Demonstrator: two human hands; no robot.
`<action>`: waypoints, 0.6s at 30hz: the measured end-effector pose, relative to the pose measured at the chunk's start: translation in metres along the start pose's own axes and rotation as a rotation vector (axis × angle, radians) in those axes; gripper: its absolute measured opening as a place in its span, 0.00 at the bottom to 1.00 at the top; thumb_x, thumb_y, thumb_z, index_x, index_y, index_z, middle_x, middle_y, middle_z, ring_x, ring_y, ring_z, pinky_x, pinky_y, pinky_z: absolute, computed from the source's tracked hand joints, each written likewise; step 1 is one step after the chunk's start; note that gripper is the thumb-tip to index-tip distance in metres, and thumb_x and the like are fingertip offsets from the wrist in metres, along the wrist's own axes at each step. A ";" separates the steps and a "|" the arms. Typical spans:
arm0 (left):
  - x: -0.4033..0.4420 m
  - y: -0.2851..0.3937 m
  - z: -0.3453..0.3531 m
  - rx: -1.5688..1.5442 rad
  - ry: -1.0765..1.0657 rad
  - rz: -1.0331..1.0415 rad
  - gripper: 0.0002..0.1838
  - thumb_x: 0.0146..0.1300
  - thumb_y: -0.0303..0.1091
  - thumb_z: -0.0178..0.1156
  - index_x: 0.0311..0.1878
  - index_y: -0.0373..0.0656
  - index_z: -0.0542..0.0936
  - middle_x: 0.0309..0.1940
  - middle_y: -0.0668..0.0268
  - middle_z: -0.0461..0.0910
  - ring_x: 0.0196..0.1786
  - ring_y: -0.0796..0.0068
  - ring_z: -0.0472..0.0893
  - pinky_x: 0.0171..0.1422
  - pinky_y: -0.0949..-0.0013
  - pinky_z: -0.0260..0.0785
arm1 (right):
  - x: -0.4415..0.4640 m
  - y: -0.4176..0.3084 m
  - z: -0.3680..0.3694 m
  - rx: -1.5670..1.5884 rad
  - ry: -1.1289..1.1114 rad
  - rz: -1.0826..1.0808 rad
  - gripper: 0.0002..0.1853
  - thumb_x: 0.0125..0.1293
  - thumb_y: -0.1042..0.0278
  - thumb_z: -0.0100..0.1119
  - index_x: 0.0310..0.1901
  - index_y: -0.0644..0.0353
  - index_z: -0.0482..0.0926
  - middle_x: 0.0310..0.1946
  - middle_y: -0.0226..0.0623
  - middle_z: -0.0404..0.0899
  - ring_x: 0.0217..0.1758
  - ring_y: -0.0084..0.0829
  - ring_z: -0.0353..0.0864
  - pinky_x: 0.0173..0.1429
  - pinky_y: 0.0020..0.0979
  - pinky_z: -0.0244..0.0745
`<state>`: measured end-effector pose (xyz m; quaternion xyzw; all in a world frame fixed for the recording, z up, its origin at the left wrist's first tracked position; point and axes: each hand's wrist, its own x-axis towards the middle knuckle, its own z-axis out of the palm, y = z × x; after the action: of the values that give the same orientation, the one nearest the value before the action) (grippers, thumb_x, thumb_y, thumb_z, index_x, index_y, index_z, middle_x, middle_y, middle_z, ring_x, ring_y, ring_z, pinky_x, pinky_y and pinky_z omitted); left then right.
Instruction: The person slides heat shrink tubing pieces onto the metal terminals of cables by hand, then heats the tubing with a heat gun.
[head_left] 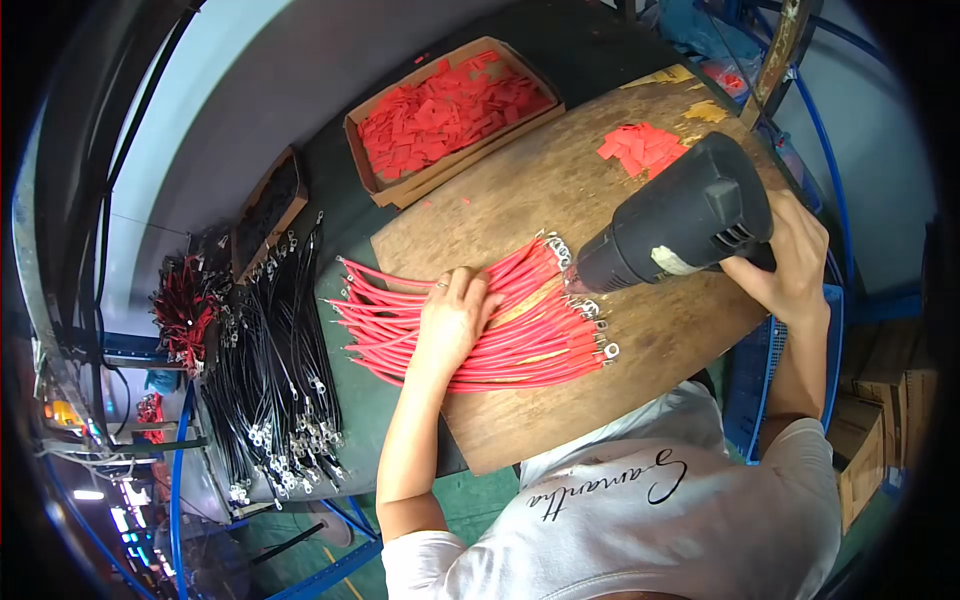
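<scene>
A row of red cables with metal ring terminals lies side by side across a wooden board, their far ends passing its left edge. My left hand is over the middle of the row, fingers bent and closed on some cables. Red sleeves cover the cable ends near the rings. My right hand is wrapped around a black heat gun, its handle mostly hidden. The nozzle points left and down at the ring ends, very close to the sleeves; whether it touches them I cannot tell.
A cardboard tray of red sleeve pieces stands behind the wooden board. More red pieces are piled at the board's back right. Black cables with rings cover the table's left side. A blue crate is at right.
</scene>
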<state>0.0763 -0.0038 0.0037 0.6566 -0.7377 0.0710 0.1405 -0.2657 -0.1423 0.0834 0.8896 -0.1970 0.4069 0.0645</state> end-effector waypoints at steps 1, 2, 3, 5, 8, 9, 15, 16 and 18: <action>0.001 -0.003 0.001 0.015 -0.001 -0.021 0.15 0.58 0.39 0.62 0.41 0.38 0.77 0.38 0.59 0.75 0.37 0.58 0.77 0.42 0.61 0.71 | 0.001 0.000 0.000 -0.010 0.001 -0.002 0.28 0.34 0.75 0.70 0.42 0.68 0.71 0.36 0.47 0.76 0.32 0.46 0.77 0.32 0.37 0.71; 0.002 -0.003 0.001 0.011 0.007 -0.024 0.14 0.58 0.39 0.61 0.40 0.38 0.78 0.36 0.60 0.75 0.37 0.58 0.77 0.41 0.60 0.70 | 0.001 0.000 0.000 -0.019 0.002 -0.004 0.28 0.34 0.75 0.70 0.42 0.68 0.71 0.36 0.47 0.76 0.32 0.46 0.77 0.32 0.38 0.71; 0.004 -0.002 0.001 0.007 0.014 -0.027 0.13 0.58 0.39 0.61 0.38 0.38 0.78 0.34 0.60 0.75 0.36 0.58 0.77 0.40 0.60 0.70 | 0.001 0.000 0.001 -0.022 0.004 -0.003 0.28 0.34 0.75 0.70 0.42 0.68 0.71 0.36 0.47 0.76 0.32 0.46 0.77 0.32 0.38 0.71; 0.004 -0.007 0.004 -0.017 0.033 -0.051 0.12 0.59 0.38 0.61 0.37 0.38 0.78 0.33 0.60 0.75 0.36 0.58 0.77 0.40 0.60 0.70 | 0.001 -0.001 0.004 -0.045 0.003 0.044 0.28 0.34 0.75 0.71 0.42 0.68 0.71 0.36 0.48 0.76 0.33 0.47 0.77 0.33 0.39 0.72; 0.004 -0.009 -0.001 -0.097 0.052 -0.120 0.10 0.59 0.36 0.61 0.35 0.38 0.78 0.31 0.59 0.75 0.36 0.58 0.77 0.39 0.61 0.69 | 0.002 0.000 0.010 -0.048 0.011 0.037 0.29 0.34 0.74 0.71 0.42 0.68 0.71 0.37 0.48 0.76 0.33 0.47 0.77 0.34 0.39 0.72; 0.005 -0.008 -0.005 -0.155 0.055 -0.157 0.10 0.59 0.35 0.61 0.34 0.38 0.78 0.30 0.59 0.75 0.36 0.57 0.77 0.40 0.62 0.69 | 0.002 0.000 0.012 -0.047 0.012 0.036 0.29 0.34 0.74 0.71 0.42 0.68 0.71 0.37 0.48 0.76 0.33 0.47 0.77 0.34 0.39 0.72; -0.006 -0.010 -0.015 -0.348 0.080 -0.258 0.07 0.59 0.28 0.62 0.37 0.34 0.78 0.36 0.59 0.75 0.38 0.62 0.77 0.43 0.66 0.69 | 0.003 0.000 0.017 -0.013 0.007 0.031 0.28 0.35 0.73 0.71 0.43 0.68 0.72 0.36 0.47 0.76 0.33 0.47 0.77 0.34 0.39 0.72; -0.009 -0.012 -0.016 -0.349 0.108 -0.265 0.07 0.59 0.27 0.62 0.37 0.34 0.78 0.36 0.58 0.75 0.39 0.62 0.77 0.44 0.66 0.69 | 0.002 0.001 0.017 -0.015 -0.006 0.027 0.28 0.35 0.73 0.71 0.43 0.67 0.72 0.36 0.47 0.76 0.33 0.47 0.77 0.34 0.39 0.72; -0.012 -0.014 -0.018 -0.325 0.138 -0.277 0.06 0.59 0.26 0.62 0.38 0.34 0.78 0.38 0.58 0.74 0.41 0.62 0.77 0.47 0.67 0.70 | 0.003 0.001 0.016 -0.017 -0.021 0.022 0.28 0.35 0.73 0.71 0.43 0.67 0.72 0.36 0.47 0.76 0.33 0.47 0.77 0.34 0.39 0.72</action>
<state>0.0934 0.0107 0.0163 0.7140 -0.6308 -0.0241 0.3030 -0.2534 -0.1479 0.0749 0.8910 -0.2109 0.3967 0.0656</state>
